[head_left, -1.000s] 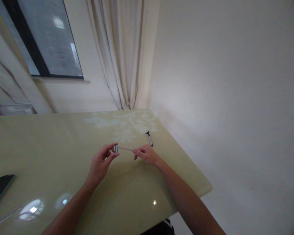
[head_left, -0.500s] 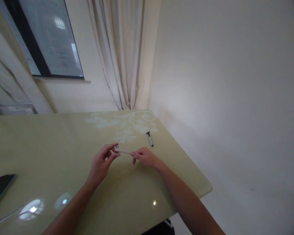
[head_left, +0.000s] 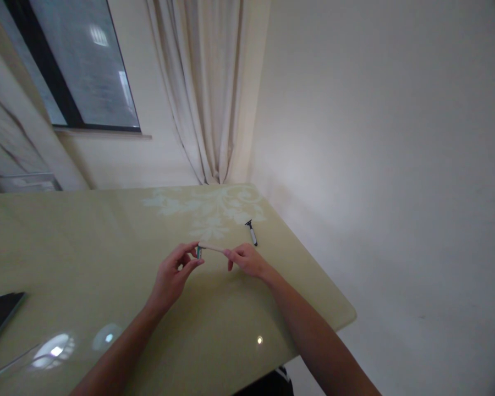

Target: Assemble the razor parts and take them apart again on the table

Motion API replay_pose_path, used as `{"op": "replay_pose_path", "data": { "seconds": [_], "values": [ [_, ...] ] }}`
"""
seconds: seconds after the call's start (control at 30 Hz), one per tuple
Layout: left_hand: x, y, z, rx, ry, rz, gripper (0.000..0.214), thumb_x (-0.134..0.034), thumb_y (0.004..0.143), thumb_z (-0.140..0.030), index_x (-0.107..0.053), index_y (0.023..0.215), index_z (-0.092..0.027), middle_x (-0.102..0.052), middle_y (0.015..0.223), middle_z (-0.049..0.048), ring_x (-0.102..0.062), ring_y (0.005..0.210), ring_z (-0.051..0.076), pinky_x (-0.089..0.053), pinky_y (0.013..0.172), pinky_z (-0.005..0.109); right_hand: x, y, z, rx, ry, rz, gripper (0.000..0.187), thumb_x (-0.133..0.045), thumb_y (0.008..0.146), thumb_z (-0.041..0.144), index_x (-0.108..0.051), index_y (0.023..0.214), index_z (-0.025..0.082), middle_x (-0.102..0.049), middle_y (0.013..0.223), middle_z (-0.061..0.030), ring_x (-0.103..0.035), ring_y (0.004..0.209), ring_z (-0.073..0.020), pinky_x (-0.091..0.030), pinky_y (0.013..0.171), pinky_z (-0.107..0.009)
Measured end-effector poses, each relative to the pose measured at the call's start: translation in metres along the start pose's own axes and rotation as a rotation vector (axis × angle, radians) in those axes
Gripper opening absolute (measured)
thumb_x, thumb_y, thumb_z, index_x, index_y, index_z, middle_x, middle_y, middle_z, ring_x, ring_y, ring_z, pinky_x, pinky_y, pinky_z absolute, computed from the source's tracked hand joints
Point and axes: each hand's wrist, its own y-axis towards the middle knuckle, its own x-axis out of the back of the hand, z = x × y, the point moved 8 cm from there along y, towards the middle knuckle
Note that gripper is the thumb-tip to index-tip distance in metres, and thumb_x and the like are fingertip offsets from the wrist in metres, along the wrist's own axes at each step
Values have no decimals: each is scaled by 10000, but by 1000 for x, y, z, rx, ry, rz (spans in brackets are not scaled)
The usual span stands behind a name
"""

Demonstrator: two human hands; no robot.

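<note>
My left hand (head_left: 174, 269) pinches a small teal-and-dark piece (head_left: 198, 252) upright between thumb and fingertips; it looks like a razor cartridge, but is too small to be sure. A slim pale stick, by its shape a toothbrush (head_left: 212, 247), is gripped at one end by my right hand (head_left: 247, 260). Its far tip reaches the top of the small piece, by my left fingertips. Whether it has bristles cannot be made out. Beyond my right hand, a razor (head_left: 251, 233) with a grey handle and dark head lies on the table.
The glossy pale-green table (head_left: 86, 242) has a white floral pattern at its far corner. A dark flat object (head_left: 2, 313) sits at the left edge. A white wall (head_left: 375, 165) flanks the right side; a curtain (head_left: 206, 82) and window (head_left: 86, 60) are behind.
The toothbrush's tip has risen from the middle of the small piece to its top edge, and my right hand has shifted slightly up and right. The left hand is nearly still.
</note>
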Motion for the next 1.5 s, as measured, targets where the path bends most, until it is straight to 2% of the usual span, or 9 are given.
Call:
{"op": "replay_pose_path", "data": {
  "seconds": [0.2,0.37,0.53,0.67,0.8,0.93,1.3,1.4,1.5],
  "values": [
    [1,1,1,5,15,-7,333,-742,825,-386,-739,1120,-231,-638,810,-19,-517,596,106,-426,580,237,4,2,-3,13,-23,-39,813,-396,953,784,-753,617,136,-360,472,37,-353,484,-93,-253,543,-272],
    [0,2,-1,20,13,-1,341,-732,834,-381,-735,1137,-226,-641,818,-13,-539,616,112,-438,596,241,1,1,-2,19,12,6,803,-396,961,772,-769,645,134,-364,481,38,-344,489,-93,-246,541,-270],
    [0,2,-3,21,3,-12,334,-742,814,-383,-743,1111,-231,-635,812,-19,-509,586,105,-433,576,239,2,1,-3,-2,-12,-21,803,-404,958,773,-766,635,132,-365,474,36,-338,486,-93,-250,544,-270],
    [0,1,-5,25,1,-3,348,-742,821,-378,-738,1141,-240,-630,821,-20,-503,590,103,-439,583,238,-2,1,0,27,9,26,762,-434,961,746,-774,654,138,-373,481,36,-348,488,-94,-250,538,-266],
    [3,1,-2,20,21,-28,343,-745,830,-386,-742,1144,-247,-626,820,-21,-497,594,104,-438,585,236,3,1,-3,3,10,-15,752,-441,961,738,-763,632,143,-355,477,37,-352,490,-97,-248,538,-265],
    [1,0,-2,-5,26,-4,345,-734,847,-384,-737,1164,-247,-627,825,-19,-516,611,109,-443,600,239,0,0,0,46,84,14,725,-456,968,715,-764,646,143,-351,490,42,-348,490,-94,-245,531,-263],
    [10,3,2,1,88,-37,362,-729,843,-426,-737,1155,-242,-624,823,-15,-513,605,114,-440,595,244,-6,2,-2,-21,5,30,700,-483,965,695,-754,632,142,-395,470,34,-367,484,-95,-242,534,-269],
    [17,2,11,31,86,-80,385,-738,832,-453,-738,1147,-233,-620,821,-17,-492,584,103,-431,573,234,12,5,-5,-23,-19,-90,664,-482,973,673,-765,686,145,-401,498,32,-384,513,-104,-256,554,-267],
    [13,3,26,97,43,-109,453,-745,811,-503,-730,1164,-220,-624,843,-12,-461,546,84,-397,517,215,43,7,-18,-46,71,-314,590,-504,953,677,-755,840,154,-406,569,33,-365,548,-116,-253,552,-264]
  ]
}}
